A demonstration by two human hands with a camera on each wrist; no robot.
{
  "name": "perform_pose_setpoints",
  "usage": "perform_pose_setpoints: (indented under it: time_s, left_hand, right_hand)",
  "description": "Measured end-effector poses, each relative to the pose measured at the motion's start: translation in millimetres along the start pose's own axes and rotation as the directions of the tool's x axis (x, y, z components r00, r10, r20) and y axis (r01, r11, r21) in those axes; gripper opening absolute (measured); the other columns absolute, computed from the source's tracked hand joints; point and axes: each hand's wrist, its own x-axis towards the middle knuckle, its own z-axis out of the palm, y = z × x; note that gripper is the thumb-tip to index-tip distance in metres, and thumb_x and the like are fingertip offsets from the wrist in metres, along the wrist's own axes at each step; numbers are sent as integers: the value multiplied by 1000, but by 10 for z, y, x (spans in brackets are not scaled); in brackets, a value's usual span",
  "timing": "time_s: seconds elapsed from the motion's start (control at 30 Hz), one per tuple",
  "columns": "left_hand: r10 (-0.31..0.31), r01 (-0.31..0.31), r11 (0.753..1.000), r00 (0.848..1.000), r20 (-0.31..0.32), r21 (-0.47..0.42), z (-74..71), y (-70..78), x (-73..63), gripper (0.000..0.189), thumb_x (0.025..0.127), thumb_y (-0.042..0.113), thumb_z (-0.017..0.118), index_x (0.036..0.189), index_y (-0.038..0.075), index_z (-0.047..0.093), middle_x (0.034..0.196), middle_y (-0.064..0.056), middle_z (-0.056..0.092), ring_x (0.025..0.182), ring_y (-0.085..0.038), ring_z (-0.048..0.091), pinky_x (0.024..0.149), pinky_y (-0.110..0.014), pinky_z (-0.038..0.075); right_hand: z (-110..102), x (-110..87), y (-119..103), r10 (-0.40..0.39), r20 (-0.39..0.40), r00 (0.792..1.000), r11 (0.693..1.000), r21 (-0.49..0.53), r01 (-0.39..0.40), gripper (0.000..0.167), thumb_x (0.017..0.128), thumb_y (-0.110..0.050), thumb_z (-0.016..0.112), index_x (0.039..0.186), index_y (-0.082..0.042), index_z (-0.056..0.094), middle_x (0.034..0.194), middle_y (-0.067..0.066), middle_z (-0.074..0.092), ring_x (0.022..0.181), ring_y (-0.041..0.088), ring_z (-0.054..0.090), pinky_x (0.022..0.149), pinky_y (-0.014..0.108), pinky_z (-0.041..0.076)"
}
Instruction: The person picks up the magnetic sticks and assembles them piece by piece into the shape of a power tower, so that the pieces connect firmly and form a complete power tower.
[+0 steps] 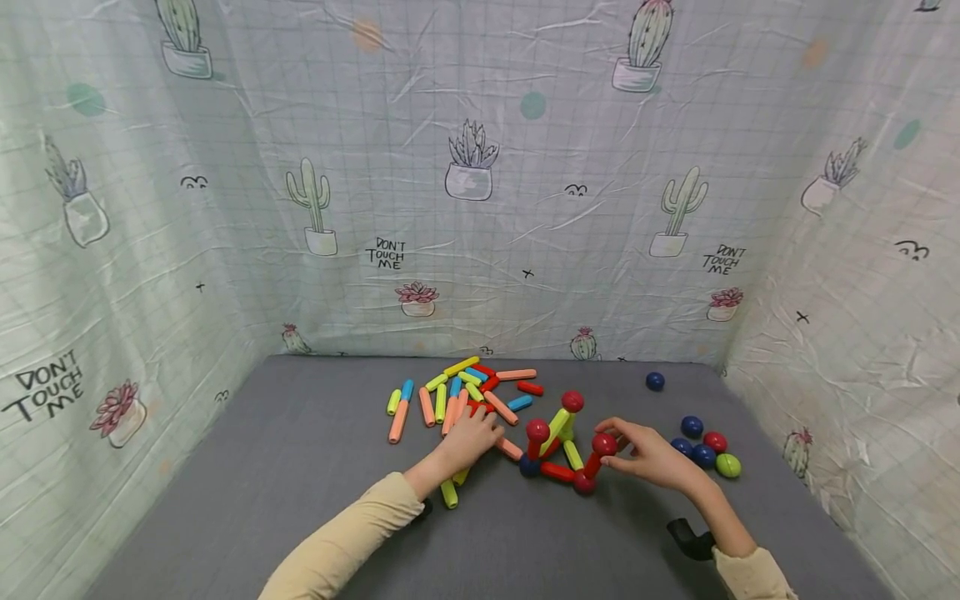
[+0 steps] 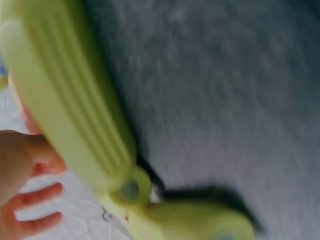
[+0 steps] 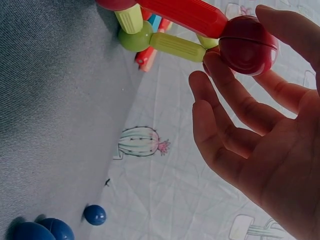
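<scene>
My right hand (image 1: 648, 454) has its thumb and fingertips around a red ball (image 3: 248, 45) on top of a red rod (image 3: 187, 17). That rod stands on a corner of a small frame of rods and balls, with a blue ball (image 1: 530, 464) at the neighbouring corner. My left hand (image 1: 468, 442) reaches over the pile of loose rods, fingertips right at a red rod (image 1: 480, 407). In the left wrist view, a yellow-green rod (image 2: 70, 95) covers part of the left hand (image 2: 20, 175), whose visible fingers are spread apart.
Loose orange, blue, red and yellow-green rods (image 1: 401, 421) lie at the centre left of the grey table (image 1: 300, 467). At the right are several blue balls (image 1: 692, 427), a red ball (image 1: 716, 442) and a green ball (image 1: 727, 465). A printed curtain (image 1: 480, 225) hangs behind.
</scene>
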Motion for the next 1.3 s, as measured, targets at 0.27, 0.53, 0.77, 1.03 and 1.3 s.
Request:
perform_pose_setpoints:
  time_s: [0.27,0.53,0.77,1.03,1.3]
  left_hand:
    - [9,-2,997,995,-98,78,-148,-96,-108,36,86,22,58,120,32,51,93,-2,62,90,-22,55,93,-45,38]
    - [22,-6,996,984,-176,93,-169,-137,-159,7,84,28,58,88,33,62,80,-2,60,86,-19,51,85,-41,38]
    - [73,-49,991,978,-196,127,-221,-151,-223,6,81,29,63,86,29,59,73,1,60,83,-20,53,89,-46,39]
    - [164,-143,986,923,-348,85,-354,-73,-366,11,82,32,62,90,25,60,78,7,57,76,-13,46,74,-38,39]
    - [359,-279,930,832,-423,241,-464,168,-397,12,86,25,57,98,25,59,85,9,54,80,-11,46,78,-34,41]
  right_hand:
    - [13,12,-10,-12,8,1000,1000,1,12,37,83,-32,60,114,-13,50,100,0,61,84,12,56,65,23,46]
    - [18,3,-13,-29,20,999,1000,-9,29,35,83,-29,61,113,-13,51,97,-2,60,83,10,55,64,23,45]
    - [55,20,-67,-39,17,999,999,-10,39,39,84,-30,59,116,-10,51,101,1,61,83,10,56,65,24,46]
    - [123,33,-96,-46,-39,998,998,-46,44,35,84,-31,60,111,-11,53,93,-5,61,77,1,52,62,25,47]
    - [133,25,-125,-45,-52,998,998,-39,43,33,83,-29,61,109,-10,54,89,-6,60,75,1,52,63,29,48]
